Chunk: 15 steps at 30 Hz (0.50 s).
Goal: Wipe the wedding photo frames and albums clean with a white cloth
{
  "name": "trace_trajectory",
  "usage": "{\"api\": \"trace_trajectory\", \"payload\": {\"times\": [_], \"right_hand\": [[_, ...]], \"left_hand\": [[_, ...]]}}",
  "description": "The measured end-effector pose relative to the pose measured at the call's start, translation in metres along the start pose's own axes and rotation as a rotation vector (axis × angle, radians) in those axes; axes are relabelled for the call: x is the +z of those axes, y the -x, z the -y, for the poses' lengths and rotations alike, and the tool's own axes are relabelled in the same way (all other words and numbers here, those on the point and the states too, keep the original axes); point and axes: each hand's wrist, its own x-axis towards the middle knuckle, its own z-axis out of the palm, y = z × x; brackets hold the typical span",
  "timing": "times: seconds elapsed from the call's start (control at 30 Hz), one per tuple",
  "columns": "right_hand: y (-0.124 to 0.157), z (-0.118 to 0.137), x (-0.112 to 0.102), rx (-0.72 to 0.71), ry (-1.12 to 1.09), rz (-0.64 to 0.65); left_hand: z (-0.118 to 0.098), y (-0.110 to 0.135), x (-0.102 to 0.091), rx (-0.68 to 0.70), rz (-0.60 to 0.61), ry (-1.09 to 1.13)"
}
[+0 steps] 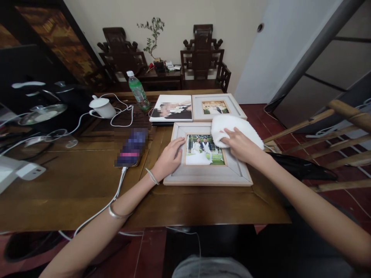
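A pale wooden picture frame [203, 173] with a wedding photo lies flat on the brown table [72, 193]. My left hand [169, 158] rests flat on the frame's left border, fingers stretched out. My right hand [242, 146] presses a white cloth [234, 129] against the frame's upper right corner, fingers curled on the cloth. A second, smaller frame [217, 107] lies behind it, beside a frameless photo print [172, 108].
A phone [131, 148] on a white cable lies left of the frame. Farther back stand a white cup [101, 107] and a green bottle [138, 90]. Pots crowd the far left. Dark carved chairs [203, 54] line the wall. Wooden rails [333, 131] stand at right.
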Motion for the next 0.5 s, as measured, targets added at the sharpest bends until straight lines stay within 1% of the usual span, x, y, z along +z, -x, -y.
{"api": "trace_trajectory", "payload": {"times": [0.17, 0.3, 0.4, 0.5], "right_hand": [[0.052, 0.036, -0.029, -0.063, -0.118, 0.076], [0.086, 0.063, -0.051, -0.112, -0.259, 0.099], [0.096, 0.078, -0.056, -0.168, -0.330, 0.084], [0.088, 0.080, -0.048, -0.169, -0.324, 0.070]], "left_hand": [[-0.002, 0.000, 0.000, -0.031, 0.026, -0.028], [0.002, -0.001, 0.002, 0.000, 0.004, -0.029], [0.006, -0.001, 0.003, 0.032, -0.026, -0.031], [0.009, -0.002, 0.003, 0.042, -0.043, -0.033]]}}
